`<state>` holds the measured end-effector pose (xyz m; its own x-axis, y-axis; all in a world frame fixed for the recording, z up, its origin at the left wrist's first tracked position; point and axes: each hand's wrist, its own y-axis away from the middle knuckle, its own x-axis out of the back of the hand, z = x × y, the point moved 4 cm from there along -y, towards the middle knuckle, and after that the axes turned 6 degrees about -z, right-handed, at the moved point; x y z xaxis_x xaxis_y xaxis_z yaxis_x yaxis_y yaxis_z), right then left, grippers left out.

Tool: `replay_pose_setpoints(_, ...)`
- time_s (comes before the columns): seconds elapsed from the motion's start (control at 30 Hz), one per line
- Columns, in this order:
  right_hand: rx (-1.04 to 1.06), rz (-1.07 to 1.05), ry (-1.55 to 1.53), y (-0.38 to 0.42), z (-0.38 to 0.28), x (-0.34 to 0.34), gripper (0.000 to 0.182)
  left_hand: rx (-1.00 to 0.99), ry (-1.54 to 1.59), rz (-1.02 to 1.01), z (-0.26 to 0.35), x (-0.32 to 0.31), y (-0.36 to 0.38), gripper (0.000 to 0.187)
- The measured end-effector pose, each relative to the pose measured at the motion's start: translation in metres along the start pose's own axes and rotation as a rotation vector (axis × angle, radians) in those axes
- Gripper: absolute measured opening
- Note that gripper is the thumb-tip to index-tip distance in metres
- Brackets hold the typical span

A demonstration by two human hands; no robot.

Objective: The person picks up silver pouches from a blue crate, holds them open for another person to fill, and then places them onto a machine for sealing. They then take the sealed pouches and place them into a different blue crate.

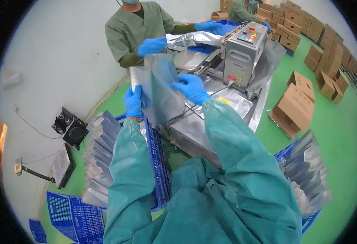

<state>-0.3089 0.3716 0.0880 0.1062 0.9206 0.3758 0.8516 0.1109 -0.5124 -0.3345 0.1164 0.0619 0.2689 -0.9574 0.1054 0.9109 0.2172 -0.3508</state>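
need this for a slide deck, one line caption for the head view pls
Both gloved hands, left hand and right hand, hold a silver foil bag up over a steel table, a co-worker opposite.

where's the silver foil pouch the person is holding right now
In the head view the silver foil pouch is centre-left, held up between the left hand and right hand, above the blue crate, before the sealing machine.

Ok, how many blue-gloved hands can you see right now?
5. The left hand and right hand grip the foil pouch. The co-worker's two hold another pouch. A far glove peeks behind the machine; others may be hidden.
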Motion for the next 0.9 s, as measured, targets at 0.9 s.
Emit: replay_pose_setpoints(0.9, 0.122, -0.196, 0.206, 0.011, 0.007, -0.050, 0.022, 0.398, -0.819, -0.774, -0.039, 0.253, 0.205, 0.049)
